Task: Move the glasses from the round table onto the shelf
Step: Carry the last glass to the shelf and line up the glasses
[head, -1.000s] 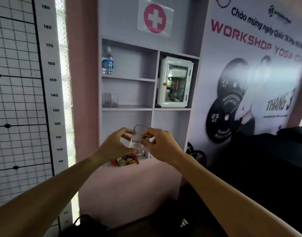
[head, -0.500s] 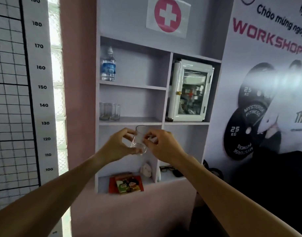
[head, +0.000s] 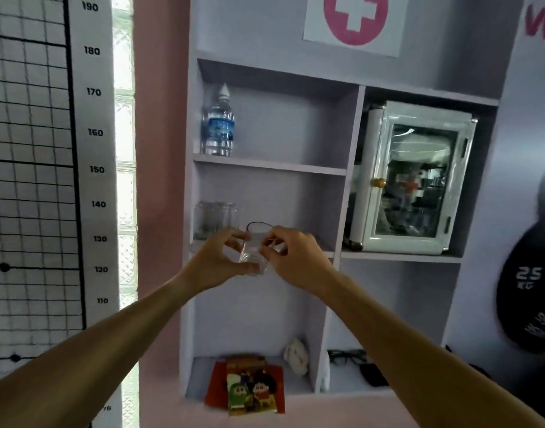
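Note:
A clear drinking glass (head: 255,248) is held upright between both hands, in front of the middle shelf (head: 296,246) of a pale wall unit. My left hand (head: 217,262) pinches its left side and base. My right hand (head: 291,257) pinches its right side with the fingertips. Two more clear glasses (head: 215,219) stand at the left end of that same shelf, just behind and left of the held one. The round table is out of view.
A water bottle (head: 218,125) stands on the upper shelf. A white glass-door cabinet (head: 414,183) fills the right compartment. A colourful box (head: 251,384), a white cloth and black spectacles (head: 347,356) lie on the bottom shelf. A height chart (head: 49,180) hangs at left.
I have come closer to the shelf unit, which now fills the view. Both hands have carried the glass up to the level of the middle shelf, next to the two standing glasses.

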Available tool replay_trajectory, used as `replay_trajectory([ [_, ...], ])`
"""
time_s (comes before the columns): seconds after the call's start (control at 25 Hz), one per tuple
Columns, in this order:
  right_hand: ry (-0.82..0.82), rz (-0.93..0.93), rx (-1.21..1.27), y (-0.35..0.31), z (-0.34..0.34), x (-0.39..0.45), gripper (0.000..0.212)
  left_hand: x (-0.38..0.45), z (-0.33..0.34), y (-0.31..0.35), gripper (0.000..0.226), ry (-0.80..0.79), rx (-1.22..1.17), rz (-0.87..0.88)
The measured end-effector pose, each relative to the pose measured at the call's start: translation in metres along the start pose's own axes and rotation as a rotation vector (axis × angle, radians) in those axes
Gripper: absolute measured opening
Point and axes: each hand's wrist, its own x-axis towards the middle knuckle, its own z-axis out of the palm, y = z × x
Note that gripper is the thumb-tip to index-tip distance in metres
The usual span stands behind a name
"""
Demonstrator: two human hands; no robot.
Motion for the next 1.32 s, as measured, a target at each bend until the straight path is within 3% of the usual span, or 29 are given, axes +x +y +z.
replay_trajectory([
  [0.28,-0.071,-0.101,0.031,0.074,0.007,0.101,0.005,0.087,0.021,-0.027,0.078,0.132,0.108,-0.081],
  [0.56,-0.112,-0.111,0.074,0.12,0.047,0.147,0.006,0.121,0.034,-0.061,0.09,0.192,0.258,-0.038],
  [0.72,-0.067,-0.092,0.071,0.132,0.064,0.161,0.009,0.134,0.034,-0.071,0.072,0.261,0.471,-0.135],
  [0.92,-0.049,-0.06,0.091,0.138,0.08,0.174,0.015,0.137,0.036,-0.075,0.048,0.333,0.683,-0.081],
  [1.04,0.019,-0.008,0.147,0.138,0.085,0.175,0.027,0.136,0.041,-0.079,0.029,0.309,0.661,-0.052],
  [1.16,0.053,0.042,0.215,0.137,0.088,0.181,0.037,0.138,0.047,-0.08,0.025,0.295,0.593,-0.024],
  [1.32,0.03,0.087,0.209,0.138,0.091,0.188,0.018,0.143,0.051,-0.086,0.033,0.314,0.607,0.001],
])
